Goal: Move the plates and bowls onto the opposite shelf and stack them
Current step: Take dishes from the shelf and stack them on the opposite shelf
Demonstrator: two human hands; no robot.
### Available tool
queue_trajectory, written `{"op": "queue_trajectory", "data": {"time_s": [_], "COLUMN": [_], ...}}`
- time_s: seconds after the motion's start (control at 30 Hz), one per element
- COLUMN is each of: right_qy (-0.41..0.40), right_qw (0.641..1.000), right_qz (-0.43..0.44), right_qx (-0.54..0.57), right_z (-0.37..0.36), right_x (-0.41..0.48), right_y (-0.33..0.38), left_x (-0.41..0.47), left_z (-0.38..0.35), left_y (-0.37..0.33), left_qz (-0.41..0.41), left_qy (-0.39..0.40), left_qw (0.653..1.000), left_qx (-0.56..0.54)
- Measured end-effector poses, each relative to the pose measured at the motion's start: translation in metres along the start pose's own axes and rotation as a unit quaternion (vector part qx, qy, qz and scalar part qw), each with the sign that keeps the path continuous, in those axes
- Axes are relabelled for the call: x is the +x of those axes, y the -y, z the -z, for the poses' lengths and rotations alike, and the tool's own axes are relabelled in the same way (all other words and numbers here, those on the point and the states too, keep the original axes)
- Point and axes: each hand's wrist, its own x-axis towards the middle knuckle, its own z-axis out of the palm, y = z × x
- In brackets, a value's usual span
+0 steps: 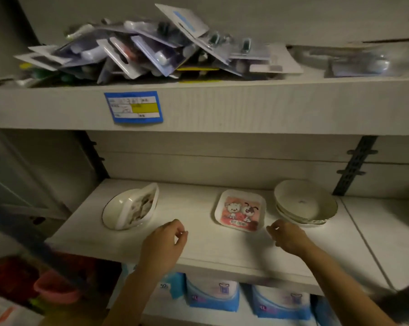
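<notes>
On the white middle shelf lies a square plate with a cartoon print, and right of it stands a stack of round cream bowls. At the left a square printed dish leans tilted inside a round white bowl. My left hand hovers over the shelf's front, left of the square plate, fingers loosely curled and holding nothing. My right hand reaches toward the gap between the square plate and the bowl stack, fingers bent, empty.
The upper shelf holds a heap of carded blister packs, with a blue price label on its front edge. Blue-white packages stand on the shelf below. A dark bracket rail runs down the back wall at right.
</notes>
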Motion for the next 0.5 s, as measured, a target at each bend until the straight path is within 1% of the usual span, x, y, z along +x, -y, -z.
{"op": "queue_trajectory", "data": {"time_s": [0.07, 0.17, 0.3, 0.4, 0.5], "right_qy": [-0.002, -0.035, -0.084, -0.075, -0.065], "right_qw": [0.998, 0.989, 0.981, 0.974, 0.972], "right_qz": [-0.048, -0.106, -0.148, -0.182, -0.187], "right_qx": [0.041, 0.096, 0.097, 0.117, 0.13], "right_z": [-0.01, -0.031, -0.052, -0.054, -0.056], "right_x": [0.012, 0.028, 0.037, 0.037, 0.031], "right_y": [0.013, 0.025, 0.038, 0.045, 0.047], "left_x": [0.007, 0.014, 0.018, 0.021, 0.031], "left_z": [0.009, 0.019, 0.029, 0.039, 0.05], "left_y": [0.017, 0.041, 0.068, 0.087, 0.108], "left_qz": [-0.016, -0.028, -0.021, 0.001, 0.03], "left_qy": [-0.004, -0.003, -0.008, -0.025, -0.05], "left_qw": [1.0, 1.0, 0.999, 0.999, 0.997], "left_qx": [0.001, -0.006, -0.031, -0.047, -0.05]}}
